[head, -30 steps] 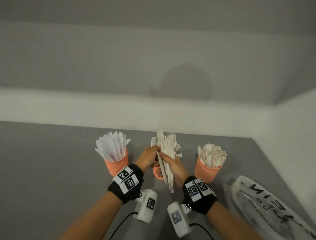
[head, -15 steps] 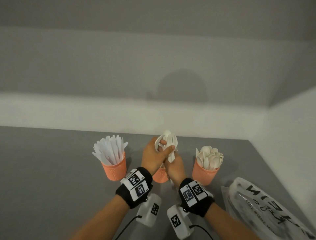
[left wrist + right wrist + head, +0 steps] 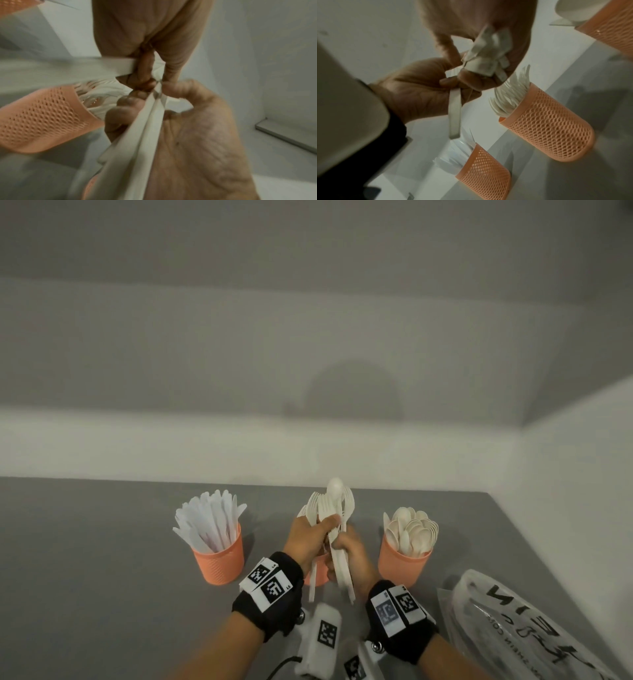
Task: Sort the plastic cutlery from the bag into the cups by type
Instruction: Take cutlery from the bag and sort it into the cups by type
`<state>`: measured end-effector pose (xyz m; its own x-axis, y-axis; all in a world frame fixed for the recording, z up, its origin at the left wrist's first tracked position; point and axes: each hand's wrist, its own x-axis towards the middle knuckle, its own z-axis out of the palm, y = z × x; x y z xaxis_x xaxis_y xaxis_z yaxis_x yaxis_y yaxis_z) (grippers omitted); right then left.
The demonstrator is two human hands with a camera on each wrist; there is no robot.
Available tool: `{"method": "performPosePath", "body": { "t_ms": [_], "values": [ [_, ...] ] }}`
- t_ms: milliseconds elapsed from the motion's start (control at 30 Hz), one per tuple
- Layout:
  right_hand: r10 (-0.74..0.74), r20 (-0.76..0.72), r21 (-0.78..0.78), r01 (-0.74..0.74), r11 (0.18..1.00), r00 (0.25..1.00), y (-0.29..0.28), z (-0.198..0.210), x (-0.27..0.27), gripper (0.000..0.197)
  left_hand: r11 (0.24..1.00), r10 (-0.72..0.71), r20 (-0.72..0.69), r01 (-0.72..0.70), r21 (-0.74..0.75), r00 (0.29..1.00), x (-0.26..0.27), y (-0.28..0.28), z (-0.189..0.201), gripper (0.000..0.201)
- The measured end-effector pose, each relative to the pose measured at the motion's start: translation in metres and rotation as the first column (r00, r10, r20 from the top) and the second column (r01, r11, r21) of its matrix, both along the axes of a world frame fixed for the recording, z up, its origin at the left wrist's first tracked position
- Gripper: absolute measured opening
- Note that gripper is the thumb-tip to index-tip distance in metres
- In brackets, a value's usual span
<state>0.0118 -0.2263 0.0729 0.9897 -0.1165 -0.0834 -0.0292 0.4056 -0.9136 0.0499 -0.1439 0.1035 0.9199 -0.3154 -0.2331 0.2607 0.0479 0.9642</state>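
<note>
Three orange mesh cups stand in a row on the grey table. The left cup (image 3: 219, 559) holds knives, and the right cup (image 3: 406, 566) holds spoons. The middle cup (image 3: 547, 128) holds forks and is mostly hidden behind my hands in the head view. Above it both hands hold a bundle of white cutlery (image 3: 334, 505), forks with one spoon sticking up. My left hand (image 3: 322, 529) grips pieces near their necks. My right hand (image 3: 342, 547) grips the bunched handles (image 3: 488, 54) below. In the right wrist view the left hand (image 3: 443, 82) pinches a single handle (image 3: 454, 112).
A translucent plastic bag (image 3: 531, 628) with black lettering lies flat at the right front. A white wall runs behind the cups and along the table's right side. Bare grey tabletop (image 3: 85, 559) stretches to the left.
The fanned bundle has been drawn together and stood upright above the middle cup. My left hand has closed round part of it, and a spoon bowl now tops the bunch.
</note>
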Motion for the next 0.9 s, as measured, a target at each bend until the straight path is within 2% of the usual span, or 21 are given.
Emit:
{"method": "performPosePath", "body": {
  "t_ms": [67,100,167,233,333,400,500,567,767,900],
  "values": [
    [0.031,-0.053,0.141,-0.023,0.99,0.998,0.0,0.006,-0.001,0.029,1.0,-0.014,-0.029,0.013,-0.024,0.999,-0.001,0.001,0.002,0.011],
    [0.025,-0.093,0.17,-0.009,0.985,0.995,0.0,0.004,-0.001,0.034,0.999,-0.023,-0.035,0.022,-0.029,0.999,-0.002,0.002,0.001,0.013],
    [-0.03,-0.142,0.072,0.04,0.997,0.989,-0.003,-0.002,0.004,0.045,0.998,-0.041,-0.057,0.038,-0.059,0.997,-0.004,0.003,0.004,0.02],
    [-0.102,-0.14,-0.023,0.1,0.995,0.985,-0.006,-0.007,0.007,0.041,0.994,-0.014,-0.096,0.004,-0.11,0.995,-0.004,0.004,0.008,0.031],
    [-0.144,-0.137,-0.032,0.141,0.99,0.98,-0.01,-0.006,0.006,0.031,0.983,0.101,-0.107,-0.116,-0.144,0.989,0.002,0.007,0.014,0.047],
    [-0.144,-0.138,-0.044,0.14,0.989,0.98,-0.013,-0.003,0.004,0.027,0.986,0.122,-0.033,-0.125,-0.11,0.992,0.005,0.01,0.015,0.044],
    [-0.127,-0.115,-0.088,0.118,0.989,0.985,-0.013,0.002,0.002,0.027,0.997,0.028,0.04,-0.025,-0.079,0.999,-0.003,0.011,0.017,0.027],
    [-0.131,-0.103,-0.13,0.118,0.984,0.986,-0.01,0.003,0.003,0.03,0.992,-0.033,0.011,0.034,-0.122,0.999,-0.013,0.007,0.016,0.019],
    [-0.158,-0.089,-0.128,0.146,0.981,0.983,-0.004,0.009,0.005,0.039,0.995,0.015,-0.001,-0.015,-0.098,1.0,-0.016,-0.005,0.003,0.016],
    [-0.14,-0.091,-0.161,0.124,0.979,0.986,-0.006,0.016,0.003,0.042,0.991,-0.049,0.006,0.05,-0.122,0.999,-0.011,-0.002,0.0,0.011]
  ]
}}
